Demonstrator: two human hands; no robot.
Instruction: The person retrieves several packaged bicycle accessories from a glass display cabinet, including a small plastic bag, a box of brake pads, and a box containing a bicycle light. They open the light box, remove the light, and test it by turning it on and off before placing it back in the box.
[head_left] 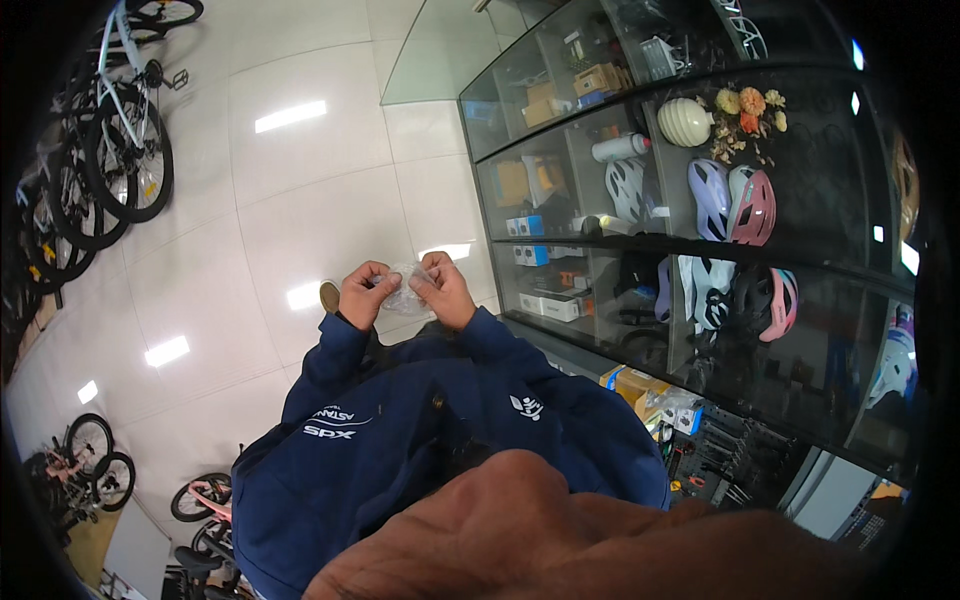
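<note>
Between my two hands, in front of my body, is a small crumpled clear plastic bag (404,298). My left hand (362,292) pinches its left side between thumb and fingers. On the other side, my right hand (449,292) grips it with the thumb pressed on top. Whatever the bag may contain is too small to make out. Both forearms are in dark blue sleeves, and the hands are close together above the floor.
A glass display cabinet (480,155) with helmets (752,205), boxes and a vase (686,122) stands to the right. Below it is a panel of tools (735,450). Several bicycles (125,150) line the left side; more stand at lower left. Pale floor tiles (300,190) lie between.
</note>
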